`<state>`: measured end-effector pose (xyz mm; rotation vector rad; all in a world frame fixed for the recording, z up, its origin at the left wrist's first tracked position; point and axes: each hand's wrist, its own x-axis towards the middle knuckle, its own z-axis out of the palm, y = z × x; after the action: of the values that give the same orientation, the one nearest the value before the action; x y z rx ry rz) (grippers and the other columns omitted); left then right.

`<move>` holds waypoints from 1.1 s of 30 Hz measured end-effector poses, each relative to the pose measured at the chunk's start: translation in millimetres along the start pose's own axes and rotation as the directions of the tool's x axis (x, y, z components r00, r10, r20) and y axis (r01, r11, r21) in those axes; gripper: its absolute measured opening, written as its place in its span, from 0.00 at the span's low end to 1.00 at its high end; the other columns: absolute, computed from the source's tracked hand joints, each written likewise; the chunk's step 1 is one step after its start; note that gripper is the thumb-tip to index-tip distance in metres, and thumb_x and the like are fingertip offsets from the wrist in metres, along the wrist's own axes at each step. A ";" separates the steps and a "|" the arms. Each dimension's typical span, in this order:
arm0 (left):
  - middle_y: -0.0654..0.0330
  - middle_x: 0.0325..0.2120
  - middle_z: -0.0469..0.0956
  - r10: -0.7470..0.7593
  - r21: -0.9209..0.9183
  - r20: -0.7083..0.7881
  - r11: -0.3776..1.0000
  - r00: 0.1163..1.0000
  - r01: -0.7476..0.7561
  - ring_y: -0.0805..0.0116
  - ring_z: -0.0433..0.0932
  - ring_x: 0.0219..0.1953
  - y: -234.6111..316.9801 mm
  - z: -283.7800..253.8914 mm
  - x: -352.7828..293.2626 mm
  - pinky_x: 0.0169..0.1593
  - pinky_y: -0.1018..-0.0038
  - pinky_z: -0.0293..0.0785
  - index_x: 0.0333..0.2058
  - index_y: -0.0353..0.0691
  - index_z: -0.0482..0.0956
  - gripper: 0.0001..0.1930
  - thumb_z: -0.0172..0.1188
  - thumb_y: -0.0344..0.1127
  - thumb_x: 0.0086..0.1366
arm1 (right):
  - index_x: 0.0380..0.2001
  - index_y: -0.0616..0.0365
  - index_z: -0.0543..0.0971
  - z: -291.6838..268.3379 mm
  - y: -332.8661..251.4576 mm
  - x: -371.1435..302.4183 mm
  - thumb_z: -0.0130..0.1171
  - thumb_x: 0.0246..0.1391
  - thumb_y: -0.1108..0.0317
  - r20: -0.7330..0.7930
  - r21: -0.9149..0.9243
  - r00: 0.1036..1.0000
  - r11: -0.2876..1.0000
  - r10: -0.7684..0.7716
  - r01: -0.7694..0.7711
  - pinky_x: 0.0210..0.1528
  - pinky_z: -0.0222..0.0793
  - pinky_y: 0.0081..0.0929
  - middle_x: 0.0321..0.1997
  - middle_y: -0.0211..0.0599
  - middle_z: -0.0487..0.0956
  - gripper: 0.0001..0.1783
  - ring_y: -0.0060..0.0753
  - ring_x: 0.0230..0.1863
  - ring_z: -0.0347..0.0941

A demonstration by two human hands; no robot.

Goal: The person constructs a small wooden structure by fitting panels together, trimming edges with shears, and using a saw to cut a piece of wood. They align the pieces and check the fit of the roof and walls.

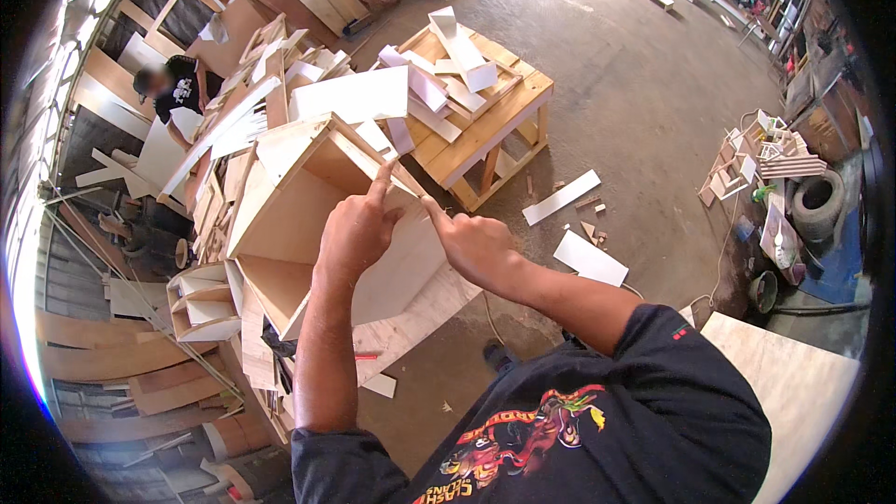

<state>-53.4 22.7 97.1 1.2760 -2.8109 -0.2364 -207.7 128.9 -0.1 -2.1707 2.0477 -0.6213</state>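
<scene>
An open-fronted wooden box [277, 210] of pale plywood stands tilted in front of me, with a white panel [399, 257] on its near side. My left hand [357, 231] is over it, its index finger stretched out to the upper edge and the other fingers curled. At the right end of that same edge, the index fingertip of my right hand [476, 245] touches the corner. The rest of its fingers are partly hidden. Neither hand shows anything held. Beneath the box lies a plywood board [415, 327].
A wooden table [485, 135] with white and bare offcuts stands beyond the box. Scrap wood is heaped at the left, where another person [173, 93] bends over. White boards [591, 259] lie on the floor. Tyres [819, 203] and small wooden frames [747, 159] stand at the right.
</scene>
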 end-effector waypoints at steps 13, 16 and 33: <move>0.37 0.27 0.81 -0.019 0.003 0.003 1.000 1.000 0.019 0.36 0.81 0.33 -4.7 -2.4 -7.2 0.39 0.47 0.75 0.71 0.46 0.59 0.41 0.66 0.31 0.61 | 0.71 0.60 0.63 -28.3 -7.5 -25.1 0.52 0.56 0.72 0.064 -0.001 0.998 1.000 -0.018 0.018 0.25 0.80 0.38 0.26 0.43 0.83 0.37 0.42 0.25 0.84; 0.37 0.27 0.81 -0.034 0.020 0.017 0.999 0.999 0.033 0.36 0.82 0.34 -2.3 -4.9 -4.2 0.39 0.48 0.75 0.71 0.45 0.59 0.40 0.66 0.31 0.61 | 0.72 0.60 0.60 -32.2 -6.6 -28.5 0.51 0.56 0.73 0.175 0.002 0.985 1.000 -0.004 0.004 0.29 0.81 0.42 0.27 0.46 0.83 0.39 0.46 0.28 0.84; 0.38 0.27 0.81 -0.020 0.031 0.027 0.999 0.999 0.019 0.37 0.82 0.33 -4.8 -4.8 -2.8 0.40 0.48 0.76 0.71 0.45 0.59 0.39 0.66 0.35 0.62 | 0.71 0.61 0.62 -29.3 -5.1 -44.5 0.53 0.56 0.72 0.107 -0.042 0.994 0.999 -0.016 0.021 0.23 0.80 0.38 0.25 0.41 0.83 0.38 0.40 0.25 0.84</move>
<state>-47.5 21.1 101.2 1.3167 -2.8369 -0.2133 -214.0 178.8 18.3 -2.1976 2.0072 -0.4570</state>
